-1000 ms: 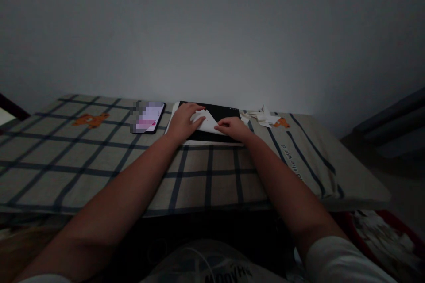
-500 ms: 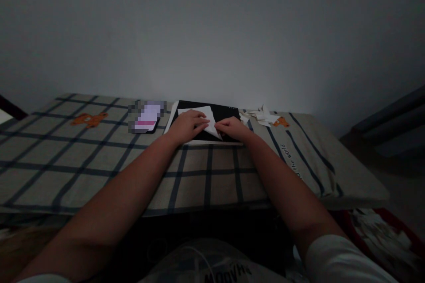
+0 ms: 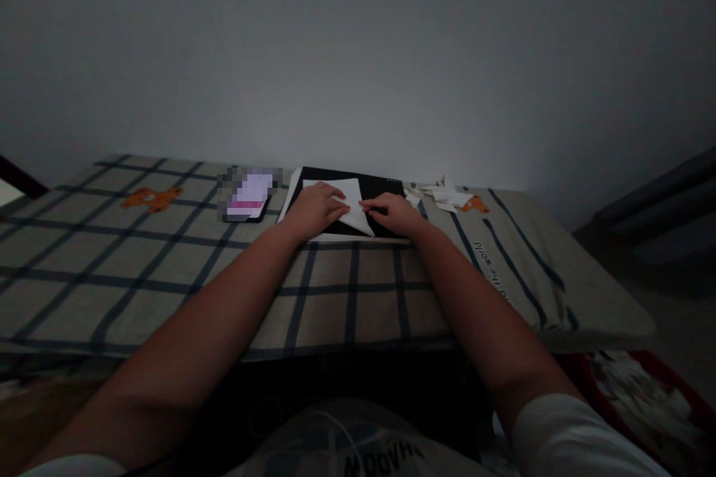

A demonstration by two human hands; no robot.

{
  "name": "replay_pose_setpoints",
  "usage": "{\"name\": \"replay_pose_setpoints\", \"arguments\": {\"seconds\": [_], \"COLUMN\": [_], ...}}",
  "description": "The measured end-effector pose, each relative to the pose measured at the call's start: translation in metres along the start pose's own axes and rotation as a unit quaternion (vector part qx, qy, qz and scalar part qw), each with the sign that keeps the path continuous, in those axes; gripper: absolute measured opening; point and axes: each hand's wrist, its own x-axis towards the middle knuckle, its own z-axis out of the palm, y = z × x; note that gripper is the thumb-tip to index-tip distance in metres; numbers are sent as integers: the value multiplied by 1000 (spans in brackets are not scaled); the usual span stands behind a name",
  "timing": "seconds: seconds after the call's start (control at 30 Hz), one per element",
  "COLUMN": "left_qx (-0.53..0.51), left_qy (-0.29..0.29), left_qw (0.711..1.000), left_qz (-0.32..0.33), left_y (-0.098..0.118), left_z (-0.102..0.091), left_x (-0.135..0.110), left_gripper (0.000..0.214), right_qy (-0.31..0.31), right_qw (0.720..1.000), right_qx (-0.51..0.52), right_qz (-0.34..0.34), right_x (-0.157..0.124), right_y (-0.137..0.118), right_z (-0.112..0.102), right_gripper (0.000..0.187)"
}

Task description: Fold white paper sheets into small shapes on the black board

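Note:
A folded sheet of white paper [image 3: 353,219] lies on a flat black board or folder [image 3: 383,189] at the back middle of the table. My left hand [image 3: 318,210] rests on the left part of the paper, fingers stretched across it, and hides some of it. At the paper's right edge, my right hand [image 3: 393,214] has thumb and forefinger pinched together on that edge. The paper's lower right corner narrows to a point. Several folded white paper pieces [image 3: 447,195] lie just beyond my right hand.
A checked cloth [image 3: 324,298] with orange bear prints covers the table, which stands against a grey wall [image 3: 358,74]. Left of the board lies a phone [image 3: 249,194] with its screen lit. Below right, a red container [image 3: 579,380] holds whitish crumpled stuff.
My right fingertips have shifted slightly up along the paper's right edge, and that edge now lies straighter. My left hand stays on the paper, a touch farther left.

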Motion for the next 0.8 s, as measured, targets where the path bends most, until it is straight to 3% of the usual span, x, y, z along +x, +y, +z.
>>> {"name": "replay_pose_setpoints", "arguments": {"seconds": [0.2,0.57,0.8], "left_qx": [33,11,-13], "left_qy": [-5,-49,-79], "left_qw": [999,999,997], "left_qz": [-30,-14,-22], "left_y": [2,9,13], "left_z": [-2,-4,-9], "left_x": [-1,-2,-3], "left_gripper": [36,42,40], "right_qy": [-6,-6,-31], "right_qw": [1000,999,998], "right_qx": [-21,-9,-55], "right_qz": [-14,-41,-11], "right_x": [0,-1,1], "right_y": [1,5,12], "right_z": [2,6,10], "right_gripper": [36,44,49]}}
